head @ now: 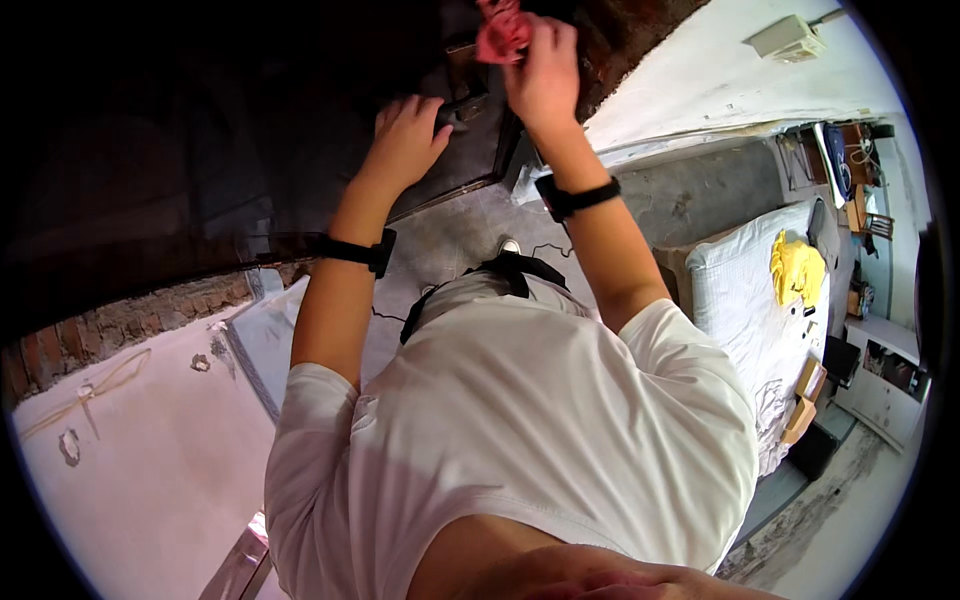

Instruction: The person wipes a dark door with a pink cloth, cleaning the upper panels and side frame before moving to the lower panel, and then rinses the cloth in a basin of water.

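In front of me is a dark door (315, 142) with a black lever handle (463, 109) near its edge. My left hand (409, 141) is wrapped around the free end of that lever, fingers over the top and thumb below. Higher up and to the right, my right hand (551, 71) holds a crumpled red cloth (502, 36) close to the door's edge, by the rough door surround. The cloth's upper part runs out of the picture. A black band with a small device sits on each forearm.
To the right stands a bed (731, 300) bearing a yellow cloth (797, 268) and small boxes (804, 401). A white cabinet (881, 375) is beyond it. Exposed brick (142, 322) edges the left wall. A dark cable (551, 247) lies on the concrete floor (442, 232) near my shoe.
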Tool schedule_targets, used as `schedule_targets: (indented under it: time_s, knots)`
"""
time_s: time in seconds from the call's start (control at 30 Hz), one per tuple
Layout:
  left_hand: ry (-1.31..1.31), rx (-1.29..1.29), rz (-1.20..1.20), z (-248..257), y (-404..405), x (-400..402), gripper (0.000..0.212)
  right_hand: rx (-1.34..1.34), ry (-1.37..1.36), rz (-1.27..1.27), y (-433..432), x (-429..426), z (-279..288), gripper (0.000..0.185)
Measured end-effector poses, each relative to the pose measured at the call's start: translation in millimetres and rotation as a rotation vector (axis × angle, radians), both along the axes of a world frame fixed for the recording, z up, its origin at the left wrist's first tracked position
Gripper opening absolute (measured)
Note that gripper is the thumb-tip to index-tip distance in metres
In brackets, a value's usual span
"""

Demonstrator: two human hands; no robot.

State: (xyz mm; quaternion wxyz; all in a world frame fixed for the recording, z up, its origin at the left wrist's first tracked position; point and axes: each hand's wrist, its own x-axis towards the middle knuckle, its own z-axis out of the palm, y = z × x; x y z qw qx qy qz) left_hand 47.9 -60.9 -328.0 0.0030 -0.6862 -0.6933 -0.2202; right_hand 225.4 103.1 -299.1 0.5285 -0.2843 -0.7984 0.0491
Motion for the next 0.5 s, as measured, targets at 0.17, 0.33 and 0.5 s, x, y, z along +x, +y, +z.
schedule_targets:
  time_s: [0.17,0.33,0.5]
  knots:
    - [-0.057,-0.173,0.049,-15.7,1.5,11.1,0.059,-0.014,0.064,0.028,-1.1,-17.4,-71.5,0.062]
    - [-0.094,-0.232,0.091,-18.3,-0.8,14.8,0.059,-0.109,0.075,0.052,-4.3,-15.8,-121.4,0.062]
    - [-0.03,-0.323,0.143,-8.6,6.0,20.2,0.052,-0.317,-0.08,-0.042,-22.1,-15.3,-202.7,0.059]
